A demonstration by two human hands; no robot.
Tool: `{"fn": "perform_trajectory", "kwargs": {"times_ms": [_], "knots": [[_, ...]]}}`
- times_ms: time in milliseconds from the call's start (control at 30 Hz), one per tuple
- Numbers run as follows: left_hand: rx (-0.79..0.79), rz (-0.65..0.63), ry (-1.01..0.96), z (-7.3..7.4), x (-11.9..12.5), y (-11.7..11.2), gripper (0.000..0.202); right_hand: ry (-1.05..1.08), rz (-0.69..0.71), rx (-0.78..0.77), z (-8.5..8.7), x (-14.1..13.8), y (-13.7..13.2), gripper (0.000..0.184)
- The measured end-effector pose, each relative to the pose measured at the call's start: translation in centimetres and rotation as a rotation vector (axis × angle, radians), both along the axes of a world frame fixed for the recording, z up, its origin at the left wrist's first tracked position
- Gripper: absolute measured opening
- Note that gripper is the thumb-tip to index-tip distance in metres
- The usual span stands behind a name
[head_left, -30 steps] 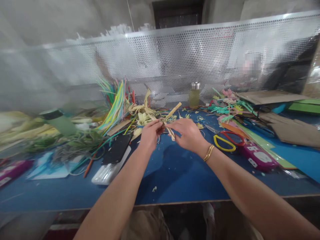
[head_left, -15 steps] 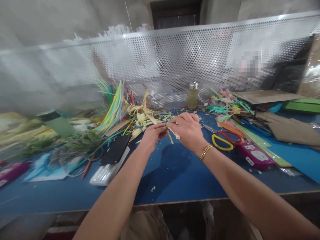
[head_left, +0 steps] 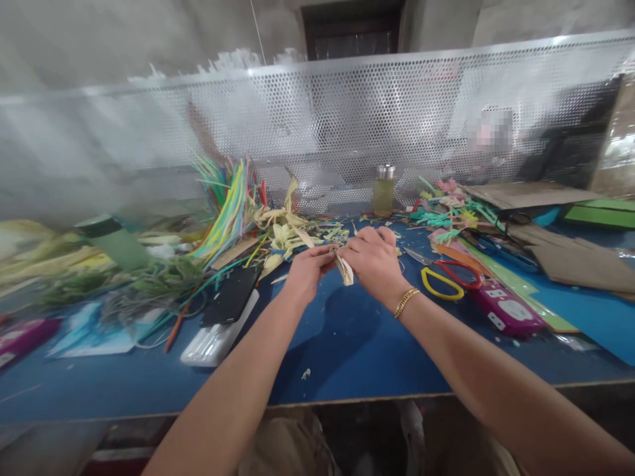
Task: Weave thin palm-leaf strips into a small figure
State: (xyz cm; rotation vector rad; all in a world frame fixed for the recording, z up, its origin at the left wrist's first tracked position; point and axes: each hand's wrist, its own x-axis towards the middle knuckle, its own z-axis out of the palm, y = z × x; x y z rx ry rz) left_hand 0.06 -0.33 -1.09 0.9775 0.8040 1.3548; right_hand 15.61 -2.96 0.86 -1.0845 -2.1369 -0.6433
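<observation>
Both hands meet over the blue table (head_left: 347,344), pinching one pale dried leaf strip (head_left: 344,270) between them. My left hand (head_left: 306,271) grips its left end with thumb and fingers. My right hand (head_left: 373,260), with a gold bracelet on the wrist, holds the other end; the strip's folded tip hangs below the fingers. Just behind the hands lies a heap of similar pale leaf strips (head_left: 285,231).
A bundle of coloured straws (head_left: 225,205) fans up at left, above a black phone (head_left: 231,294) and a white case (head_left: 218,330). Scissors with yellow and red handles (head_left: 444,277), a purple box (head_left: 506,311) and paper flowers (head_left: 446,208) lie right. A small jar (head_left: 384,190) stands by the perforated metal screen (head_left: 397,119).
The long strip end that stuck up behind my hands has been folded in; my right hand turned over it and now only a short tip hangs down.
</observation>
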Motion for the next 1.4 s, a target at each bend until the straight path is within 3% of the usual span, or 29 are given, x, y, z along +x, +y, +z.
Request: {"fn": "perform_trajectory", "kwargs": {"times_ms": [233, 400, 600, 767, 967, 1200, 1300, 1400], "knots": [[0.107, 0.133, -0.084, -0.7, 1.2, -0.1, 0.029, 0.211, 0.010, -0.063, -0.6, -0.5, 0.0, 0.019], [0.214, 0.201, 0.022, -1.3, 1.3, 0.2, 0.028, 0.430, -0.007, -0.128, -1.4, -0.9, 0.5, 0.024], [0.270, 0.197, 0.086, -1.4, 1.4, 0.2, 0.028, 0.589, -0.081, -0.165, -1.6, -1.1, 0.5, 0.021], [0.334, 0.171, 0.137, -0.9, 1.3, -0.2, 0.032, 0.643, -0.091, -0.199, -1.4, -1.3, 0.5, 0.020], [0.330, 0.224, 0.231, -0.8, 1.1, -0.2, 0.030, 0.658, -0.111, -0.299, -1.0, -1.3, 0.5, 0.025], [0.336, 0.176, 0.221, -0.8, 1.0, -0.1, 0.032, 0.705, -0.074, -0.345, -1.5, -1.3, 0.9, 0.026], [0.300, 0.154, 0.201, -0.6, 0.8, -0.1, 0.032, 0.662, -0.034, -0.373, -1.5, -1.1, 1.2, 0.036], [0.217, 0.107, 0.108, -0.1, 0.6, -0.1, 0.031, 0.593, 0.013, -0.294, -1.0, -0.7, 1.1, 0.032]]}}
